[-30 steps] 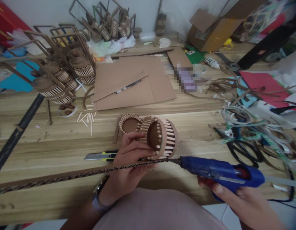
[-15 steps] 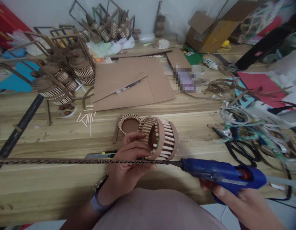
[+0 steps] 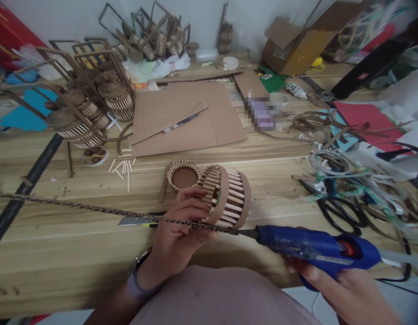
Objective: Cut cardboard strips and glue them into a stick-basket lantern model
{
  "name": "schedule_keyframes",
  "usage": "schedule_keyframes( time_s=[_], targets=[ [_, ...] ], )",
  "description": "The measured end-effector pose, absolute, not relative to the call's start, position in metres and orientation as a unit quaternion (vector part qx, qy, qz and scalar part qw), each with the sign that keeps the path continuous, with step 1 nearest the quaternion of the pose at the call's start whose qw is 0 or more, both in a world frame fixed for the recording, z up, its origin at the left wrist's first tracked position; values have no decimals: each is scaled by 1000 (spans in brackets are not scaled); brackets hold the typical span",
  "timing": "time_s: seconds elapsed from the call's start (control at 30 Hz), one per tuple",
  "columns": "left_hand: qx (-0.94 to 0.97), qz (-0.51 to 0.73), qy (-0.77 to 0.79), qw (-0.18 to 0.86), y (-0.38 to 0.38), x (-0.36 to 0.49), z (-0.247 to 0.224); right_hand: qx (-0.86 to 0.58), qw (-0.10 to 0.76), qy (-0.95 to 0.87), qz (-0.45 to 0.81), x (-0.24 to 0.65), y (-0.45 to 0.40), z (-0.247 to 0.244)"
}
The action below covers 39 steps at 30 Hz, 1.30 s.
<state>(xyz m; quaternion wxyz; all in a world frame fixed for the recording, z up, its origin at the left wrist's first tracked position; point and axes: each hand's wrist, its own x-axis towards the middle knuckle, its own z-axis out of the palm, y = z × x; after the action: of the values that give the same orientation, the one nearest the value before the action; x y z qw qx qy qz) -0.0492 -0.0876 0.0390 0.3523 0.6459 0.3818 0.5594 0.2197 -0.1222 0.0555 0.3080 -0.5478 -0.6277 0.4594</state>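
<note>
Pinched in the fingers of my left hand is a long, thin corrugated cardboard strip that stretches off to the left. My right hand is wrapped round the grip of a blue glue gun, whose nozzle is at the strip's right end. Just beyond my left fingers, a slatted barrel of small sticks and cardboard bands lies tilted on its side. A shorter round slatted piece stands left of it. A cutter knife lies partly under the strip.
Cardboard sheets with a pen lie ahead. Several finished small buckets stand at the left, near loose sticks. Black scissors, tape rolls and strips clutter the right.
The strip's left part has swung up and away from me, so it now slants down to the right. The barrel has shifted or turned slightly. The glue gun has barely moved.
</note>
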Motion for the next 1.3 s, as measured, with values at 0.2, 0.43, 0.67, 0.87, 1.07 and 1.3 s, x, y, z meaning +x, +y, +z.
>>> schedule_keyframes(
  time_s=[0.2,0.43,0.67,0.87,1.07,1.3],
  targets=[
    [626,557,388,385,-89,-49,37,-551,329,-621,451,217,-125,56],
    [593,558,392,428,-93,-48,32,-549,336,-609,463,213,-127,57],
    [557,560,399,466,-98,-47,24,-533,340,-617,469,213,-128,57],
    [551,560,408,466,-98,-45,26,-512,334,-638,468,218,-127,53],
    [562,564,390,462,-97,-46,23,-527,335,-613,484,220,-130,48],
    [568,567,416,429,-96,-47,23,-603,323,-495,536,241,-113,21]
  ],
)
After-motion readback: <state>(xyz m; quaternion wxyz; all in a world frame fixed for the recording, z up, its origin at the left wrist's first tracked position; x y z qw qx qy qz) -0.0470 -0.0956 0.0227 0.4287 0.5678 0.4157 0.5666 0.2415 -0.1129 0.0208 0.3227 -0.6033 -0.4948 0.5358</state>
